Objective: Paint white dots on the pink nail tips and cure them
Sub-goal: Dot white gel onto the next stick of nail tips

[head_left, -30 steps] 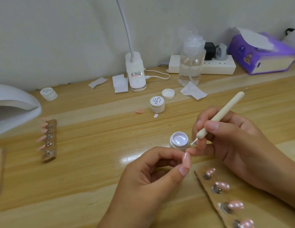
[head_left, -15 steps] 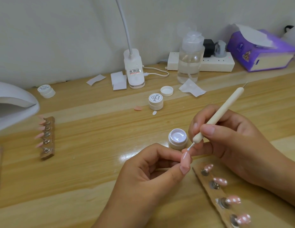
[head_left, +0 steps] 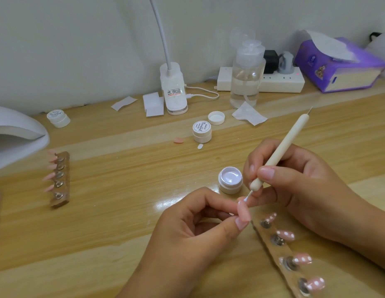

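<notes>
Head view: pinches pink nail tip (head_left: pixel 244 212) between thumb and forefinger of left hand (head_left: pixel 187 229). Clamps stick (head_left: pixel 282 151) in curled fingers of right hand (head_left: pixel 294 190), white end touching the nail tip. Open jar (head_left: pixel 230 179) just beyond fingertips; strip (head_left: pixel 282 251) of dotted nails beside them.

Left hand (head_left: pixel 193 229), fingers curled, pinches a pink nail tip (head_left: pixel 244 211) between thumb and forefinger. Right hand (head_left: pixel 299 190) grips a dotting tool (head_left: pixel 282 153) pen-style between thumb and forefinger, its lower fingers touching the left forefinger's tip.
</notes>
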The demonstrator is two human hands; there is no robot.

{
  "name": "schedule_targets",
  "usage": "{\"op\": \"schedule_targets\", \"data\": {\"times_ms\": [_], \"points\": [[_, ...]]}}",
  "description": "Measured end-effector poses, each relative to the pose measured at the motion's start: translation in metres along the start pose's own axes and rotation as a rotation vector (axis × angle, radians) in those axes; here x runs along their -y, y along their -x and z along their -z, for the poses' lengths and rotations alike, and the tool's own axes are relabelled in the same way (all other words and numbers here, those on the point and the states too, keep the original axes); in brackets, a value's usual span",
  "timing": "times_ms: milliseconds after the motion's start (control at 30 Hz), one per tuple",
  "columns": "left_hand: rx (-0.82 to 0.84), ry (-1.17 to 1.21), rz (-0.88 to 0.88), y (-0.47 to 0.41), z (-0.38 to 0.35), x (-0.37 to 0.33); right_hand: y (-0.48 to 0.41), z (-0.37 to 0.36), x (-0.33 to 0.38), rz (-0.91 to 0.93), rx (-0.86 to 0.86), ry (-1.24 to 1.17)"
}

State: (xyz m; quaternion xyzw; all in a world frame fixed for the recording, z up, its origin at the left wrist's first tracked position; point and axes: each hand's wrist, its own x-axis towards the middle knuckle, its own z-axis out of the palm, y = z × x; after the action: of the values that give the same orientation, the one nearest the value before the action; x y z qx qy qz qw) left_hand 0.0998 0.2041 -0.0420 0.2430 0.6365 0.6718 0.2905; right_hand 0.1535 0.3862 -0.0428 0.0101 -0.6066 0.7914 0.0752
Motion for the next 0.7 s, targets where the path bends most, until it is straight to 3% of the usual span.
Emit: {"op": "schedule_targets", "data": {"times_ms": [700], "points": [[0.041, -0.022, -0.049, 0.0002, 0.0008, 0.0010, 0.0002, 0.0010, -0.0005, 0.023, 0.039, 0.016]]}}
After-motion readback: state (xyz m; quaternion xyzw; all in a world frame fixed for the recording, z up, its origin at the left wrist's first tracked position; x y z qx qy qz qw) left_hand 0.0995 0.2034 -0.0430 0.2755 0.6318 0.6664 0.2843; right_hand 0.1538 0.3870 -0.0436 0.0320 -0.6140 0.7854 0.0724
